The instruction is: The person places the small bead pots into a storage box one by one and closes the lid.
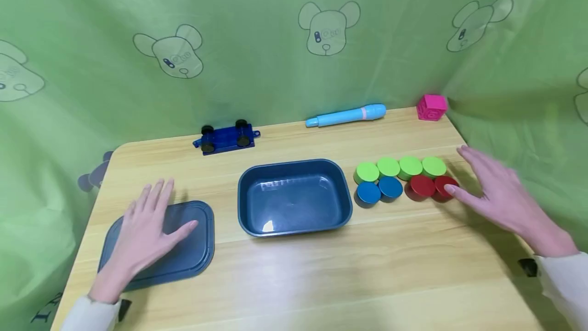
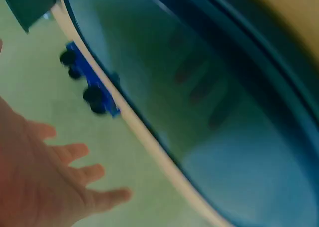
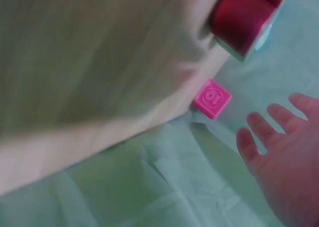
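Observation:
My left hand [image 1: 143,234], fingers straight and thumb spread, is over the dark blue lid [image 1: 190,249] on the left of the table. The lid's glossy surface [image 2: 149,62] fills much of the left wrist view and mirrors the fingers. On the right, my right hand [image 1: 500,193] reaches in with fingers extended and holds nothing. Its thumb overlaps the nearer of two red cylinders [image 1: 420,188] in the head view. Beside these stand two blue cylinders [image 1: 368,194] and a row of several green cylinders [image 1: 410,167]. Between the hands sits a dark blue rectangular container [image 1: 294,203], with nothing inside it.
Along the back edge lie a blue toy car chassis [image 1: 227,138] with black wheels, a light blue pen-like stick [image 1: 344,116] and a pink cube [image 1: 432,107]. A green curtain [image 1: 257,65] printed with bear heads hangs behind and beside the wooden table [image 1: 294,280].

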The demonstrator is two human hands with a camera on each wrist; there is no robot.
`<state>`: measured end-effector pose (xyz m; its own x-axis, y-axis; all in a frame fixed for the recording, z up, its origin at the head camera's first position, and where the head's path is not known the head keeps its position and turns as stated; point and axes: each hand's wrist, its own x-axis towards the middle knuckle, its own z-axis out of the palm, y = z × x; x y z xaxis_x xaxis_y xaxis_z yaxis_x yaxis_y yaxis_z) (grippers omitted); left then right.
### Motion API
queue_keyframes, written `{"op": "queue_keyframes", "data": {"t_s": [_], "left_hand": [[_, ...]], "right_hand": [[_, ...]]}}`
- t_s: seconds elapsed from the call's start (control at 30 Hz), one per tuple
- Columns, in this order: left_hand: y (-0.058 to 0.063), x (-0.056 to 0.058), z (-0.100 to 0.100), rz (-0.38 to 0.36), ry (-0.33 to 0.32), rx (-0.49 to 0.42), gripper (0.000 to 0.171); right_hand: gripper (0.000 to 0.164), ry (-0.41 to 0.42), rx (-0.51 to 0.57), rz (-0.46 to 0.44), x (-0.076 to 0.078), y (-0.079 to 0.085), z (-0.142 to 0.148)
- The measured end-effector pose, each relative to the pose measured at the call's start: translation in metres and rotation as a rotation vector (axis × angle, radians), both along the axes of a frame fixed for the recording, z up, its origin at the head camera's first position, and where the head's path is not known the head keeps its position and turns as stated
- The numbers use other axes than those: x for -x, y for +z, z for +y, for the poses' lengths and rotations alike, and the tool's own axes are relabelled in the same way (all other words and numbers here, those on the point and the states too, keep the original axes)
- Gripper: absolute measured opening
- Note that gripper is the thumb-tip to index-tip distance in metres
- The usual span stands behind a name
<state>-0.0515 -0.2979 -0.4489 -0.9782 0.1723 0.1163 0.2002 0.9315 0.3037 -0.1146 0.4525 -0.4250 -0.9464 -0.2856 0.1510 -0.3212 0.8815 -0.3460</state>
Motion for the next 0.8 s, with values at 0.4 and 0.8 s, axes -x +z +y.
{"op": "queue_keyframes", "data": {"t_s": [0.4, 0.8], "left_hand": [[-0.007, 0.027, 0.049, -0.195, -0.105, -0.196, 0.116], [-0.014, 0.041, 0.077, -0.245, -0.281, -0.250, 0.123]], "right_hand": [[0.071, -0.075, 0.176, -0.151, -0.002, -0.029, 0.005], [0.072, -0.045, 0.281, -0.240, -0.003, -0.042, 0.003]]}}
